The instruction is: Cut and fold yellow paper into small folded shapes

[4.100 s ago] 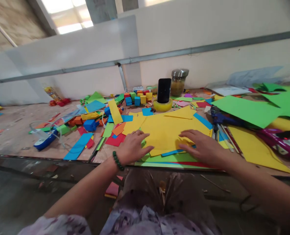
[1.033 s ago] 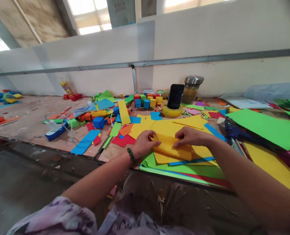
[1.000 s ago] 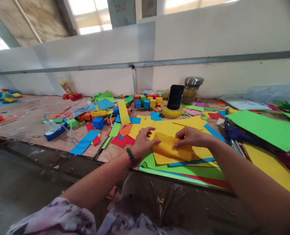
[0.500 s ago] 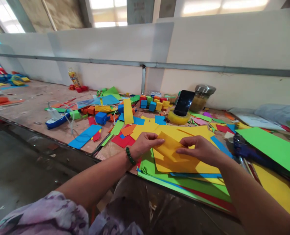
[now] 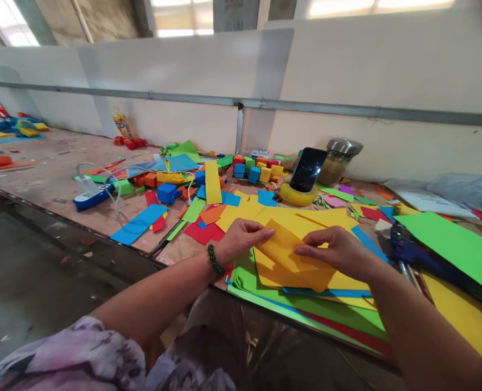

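Note:
A small yellow sheet of paper (image 5: 285, 244) is held up between my two hands, tilted over the stack. My left hand (image 5: 245, 239), with a dark green bead bracelet at the wrist, pinches its left corner between thumb and fingers. On the right edge, the thumb and fingers of my right hand (image 5: 334, 250) are closed. Beneath lie larger yellow sheets (image 5: 350, 279), resting on green sheets (image 5: 249, 277) with blue and red edges showing at the table's front edge.
A phone (image 5: 308, 169) leans in a yellow tape roll (image 5: 297, 194) beside a metal-lidded jar (image 5: 341, 160). Small coloured cubes (image 5: 254, 174) and paper scraps cover the middle. A blue-and-white power strip (image 5: 92, 196) with a cable lies left; a green sheet (image 5: 452, 241) lies right.
The lower right part of the small yellow sheet now hangs lower and shows more. Both hands keep their grip almost in place; the view has shifted slightly.

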Tool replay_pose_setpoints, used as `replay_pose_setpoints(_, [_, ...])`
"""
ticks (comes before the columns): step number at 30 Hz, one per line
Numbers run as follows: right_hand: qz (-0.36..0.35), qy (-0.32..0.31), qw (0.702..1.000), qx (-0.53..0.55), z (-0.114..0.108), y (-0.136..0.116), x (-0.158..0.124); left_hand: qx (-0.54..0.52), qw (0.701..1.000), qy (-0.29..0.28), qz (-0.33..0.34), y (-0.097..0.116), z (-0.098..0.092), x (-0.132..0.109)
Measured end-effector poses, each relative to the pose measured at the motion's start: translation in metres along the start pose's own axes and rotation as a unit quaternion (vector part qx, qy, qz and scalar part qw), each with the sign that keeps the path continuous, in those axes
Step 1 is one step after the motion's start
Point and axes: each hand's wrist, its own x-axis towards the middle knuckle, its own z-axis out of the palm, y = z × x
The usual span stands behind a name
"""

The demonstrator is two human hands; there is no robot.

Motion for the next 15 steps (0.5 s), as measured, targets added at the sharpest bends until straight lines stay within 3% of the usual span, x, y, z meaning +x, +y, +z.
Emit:
replay_pose_setpoints(5, [-0.002,-0.009,1.0,0.003,0.0005,0.0008,-0.0017,-0.011,1.0,-0.006,0.015,-0.0028,-0.0015,0.0022])
replay_pose_setpoints(10, [-0.011,-0.032,0.999,-0.015,0.0019,-0.0008,-0.0018,-0.028,0.999,0.023,0.017,-0.0057,-0.0016,0.0037])
replay_pose_setpoints(15, [-0.025,-0.03,0.999,-0.012,0.0088,-0.0079,0.0,0.004,1.0,0.005,0.008,-0.0024,-0.0004,0.0014])
